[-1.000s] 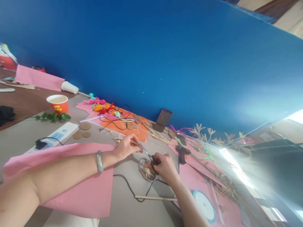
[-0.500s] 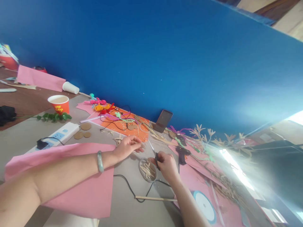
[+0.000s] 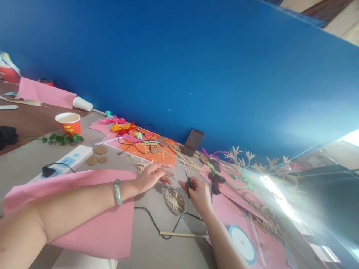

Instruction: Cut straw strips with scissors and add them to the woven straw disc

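My right hand (image 3: 198, 192) is closed round the dark handles of a pair of scissors (image 3: 186, 176), whose blades point up and away from me. A little to its left, my left hand (image 3: 151, 175) hovers with the fingers stretched out over scattered straw pieces (image 3: 143, 166); a green bangle sits on that wrist. Between and just below the two hands lies a small round clear dish (image 3: 174, 200) holding several short cut straw bits.
A pink paper sheet (image 3: 92, 209) lies under my left forearm. A black cable (image 3: 153, 221) and a thin wooden stick (image 3: 183, 235) cross the grey table. Farther back sit an orange sheet (image 3: 146, 148) with pipe cleaners, a propped phone (image 3: 194, 142), a power strip (image 3: 70, 158), a red cup (image 3: 69, 122).
My right hand has swung the scissors from pointing left toward the other hand to pointing upward. My left hand has opened from a pinch and its fingers now stretch out.
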Demonstrator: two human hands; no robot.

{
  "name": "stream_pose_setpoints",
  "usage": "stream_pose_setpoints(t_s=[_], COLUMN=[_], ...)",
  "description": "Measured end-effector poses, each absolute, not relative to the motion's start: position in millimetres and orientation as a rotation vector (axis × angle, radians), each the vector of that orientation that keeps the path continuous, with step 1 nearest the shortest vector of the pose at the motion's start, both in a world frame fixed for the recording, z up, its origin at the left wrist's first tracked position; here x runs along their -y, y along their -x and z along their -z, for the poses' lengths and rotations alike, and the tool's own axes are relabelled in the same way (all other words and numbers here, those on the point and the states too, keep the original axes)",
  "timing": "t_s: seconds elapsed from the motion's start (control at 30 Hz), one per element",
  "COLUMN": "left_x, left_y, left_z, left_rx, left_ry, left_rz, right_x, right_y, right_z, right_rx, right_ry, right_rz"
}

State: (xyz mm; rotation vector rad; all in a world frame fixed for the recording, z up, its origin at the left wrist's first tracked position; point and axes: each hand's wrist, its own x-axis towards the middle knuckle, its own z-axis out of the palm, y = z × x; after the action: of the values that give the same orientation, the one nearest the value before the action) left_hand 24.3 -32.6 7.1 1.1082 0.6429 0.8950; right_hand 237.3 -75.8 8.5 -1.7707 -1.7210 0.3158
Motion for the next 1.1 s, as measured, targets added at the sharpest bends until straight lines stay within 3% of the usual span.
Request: stream_pose_setpoints(t_s=[0.37, 0.73, 1.1], left_x=[35, 37, 41], left_y=[-26, -24, -24], left_z=[-1, -1, -2], left_rx=[-0.585, -0.563, -0.546], left_ry=[-1.310, -1.322, -1.238], left_rz=[-0.884, -0.805, -0.740], right_x=[80, 88, 88], right_y=[-229, -214, -216], right_z=[-20, -32, -28], right_rx=[1.728, 1.664, 1.643], right_ry=[1.741, 1.568, 1.565], right_rz=[-0.367, -0.640, -0.624])
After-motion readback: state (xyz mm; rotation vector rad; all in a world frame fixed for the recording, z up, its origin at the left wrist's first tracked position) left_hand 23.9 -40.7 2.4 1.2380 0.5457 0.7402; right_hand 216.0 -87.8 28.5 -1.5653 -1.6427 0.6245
